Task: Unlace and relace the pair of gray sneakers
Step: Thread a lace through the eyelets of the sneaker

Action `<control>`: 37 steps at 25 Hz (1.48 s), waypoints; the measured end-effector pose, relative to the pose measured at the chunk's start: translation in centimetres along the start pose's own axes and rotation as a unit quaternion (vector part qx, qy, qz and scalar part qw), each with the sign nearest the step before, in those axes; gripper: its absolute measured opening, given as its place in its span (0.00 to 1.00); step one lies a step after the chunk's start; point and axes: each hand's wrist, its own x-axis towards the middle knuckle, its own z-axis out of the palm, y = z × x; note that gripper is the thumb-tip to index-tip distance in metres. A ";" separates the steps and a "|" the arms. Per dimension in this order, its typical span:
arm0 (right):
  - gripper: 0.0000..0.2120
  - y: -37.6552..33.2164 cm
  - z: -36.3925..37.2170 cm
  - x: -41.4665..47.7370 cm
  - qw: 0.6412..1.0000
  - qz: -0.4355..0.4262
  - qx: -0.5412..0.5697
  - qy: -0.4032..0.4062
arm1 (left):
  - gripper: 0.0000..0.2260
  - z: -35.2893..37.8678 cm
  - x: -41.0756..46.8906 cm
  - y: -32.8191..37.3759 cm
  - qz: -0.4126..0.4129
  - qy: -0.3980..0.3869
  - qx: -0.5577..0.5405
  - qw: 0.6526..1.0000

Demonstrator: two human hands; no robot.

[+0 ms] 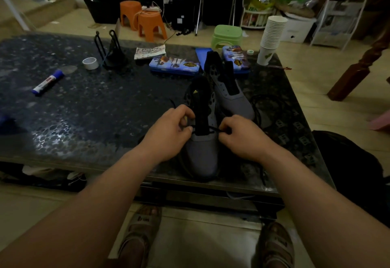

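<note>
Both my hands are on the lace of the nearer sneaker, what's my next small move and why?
Probably draw both ends outward until the lace sits snug and even. Your left hand and right hand each pinch it, and it crosses only the lowest row of the near sneaker; the eyelets above look empty.

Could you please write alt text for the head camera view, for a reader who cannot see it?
A person's left hand and right hand pinch a black lace across the lowest eyelets of a gray sneaker at the near edge of a dark table. The second sneaker stands behind it; a marker, tape roll, blue tins and paper cups sit beyond.
</note>
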 end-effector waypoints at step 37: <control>0.14 -2.7 -4.4 -1.1 0.672 0.123 0.729 0.050 | 0.15 0.2 0.6 7.4 -0.024 -0.050 -0.124 0.991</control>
